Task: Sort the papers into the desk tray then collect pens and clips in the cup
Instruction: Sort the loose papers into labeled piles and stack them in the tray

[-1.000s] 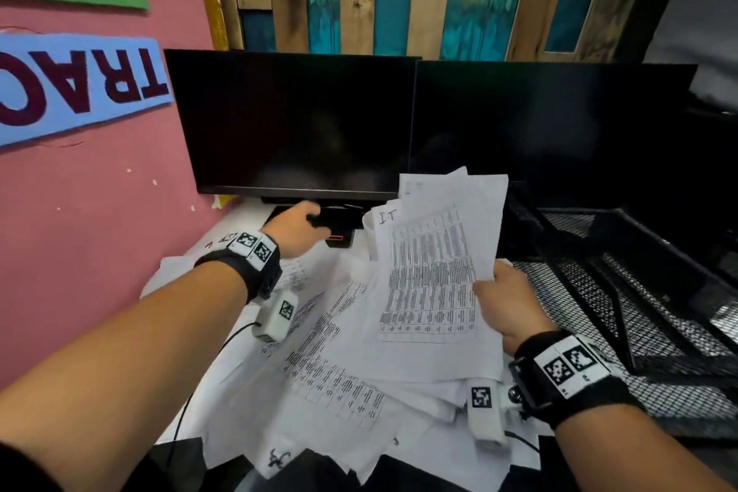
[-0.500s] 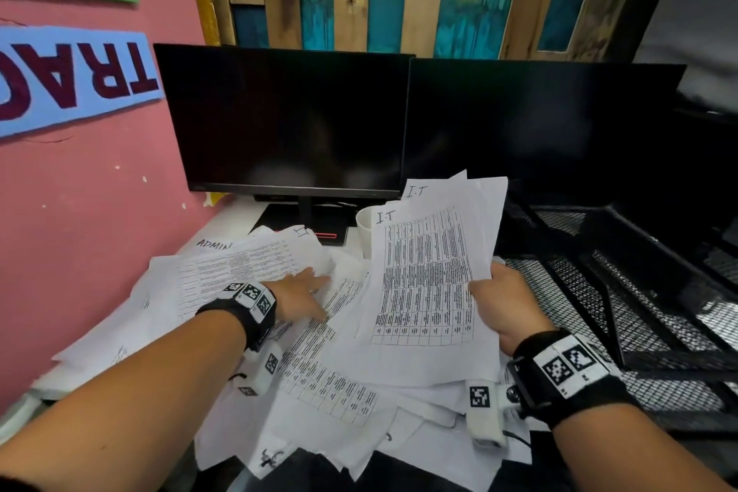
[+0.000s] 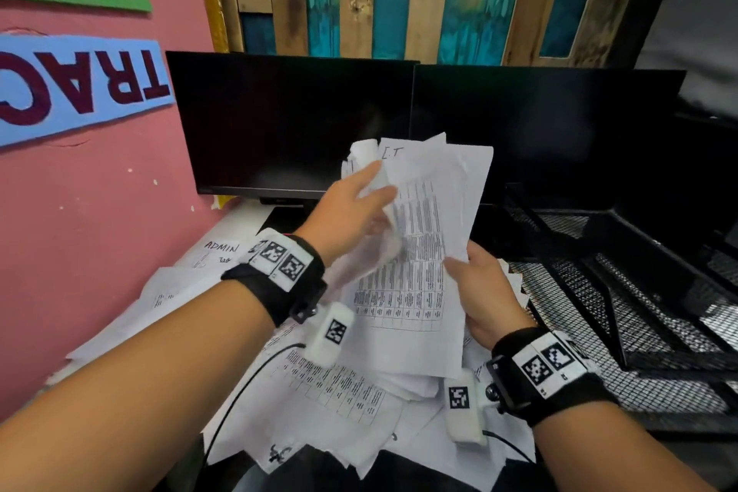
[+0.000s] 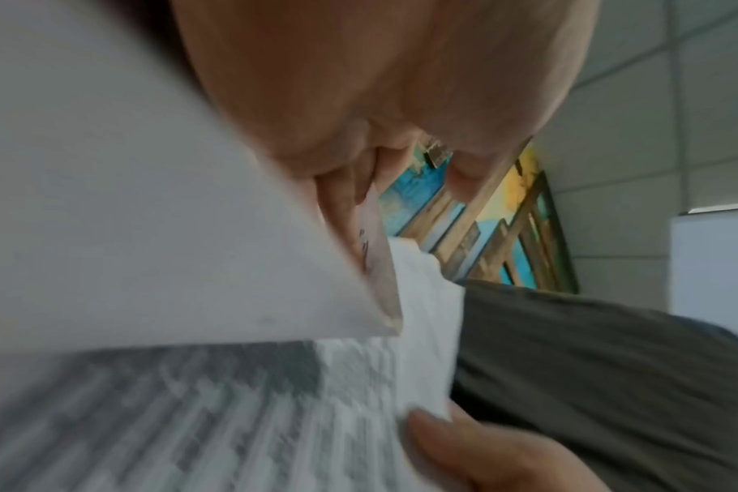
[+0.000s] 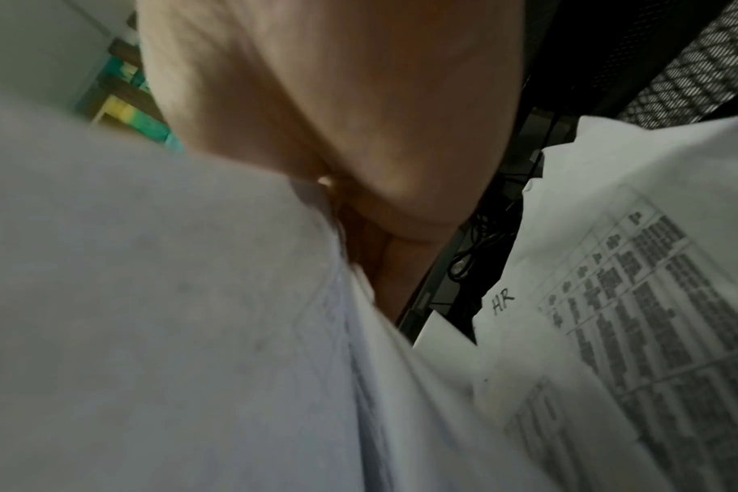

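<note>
My right hand (image 3: 471, 276) grips the lower right edge of an upright stack of printed papers (image 3: 423, 236) marked "I.T", thumb on the front. My left hand (image 3: 383, 182) is raised against the stack's left side and pinches a blurred loose sheet (image 3: 365, 252) laid over it. In the left wrist view the left hand (image 4: 401, 159) holds that sheet (image 4: 148, 233) against the printed stack. The right wrist view shows my right hand (image 5: 359, 133) on the stack (image 5: 148, 299). The black mesh desk tray (image 3: 623, 316) stands just right of my right hand.
Loose printed sheets (image 3: 319, 391) cover the desk below my hands, one marked "ADMIN" (image 3: 219, 248), another marked "HR" (image 5: 611, 299). Two dark monitors (image 3: 291, 124) stand behind. A pink wall (image 3: 100, 212) closes the left side.
My left hand has risen from the desk pile with a sheet and moved right, onto the stack. My right hand has kept the stack nearly still.
</note>
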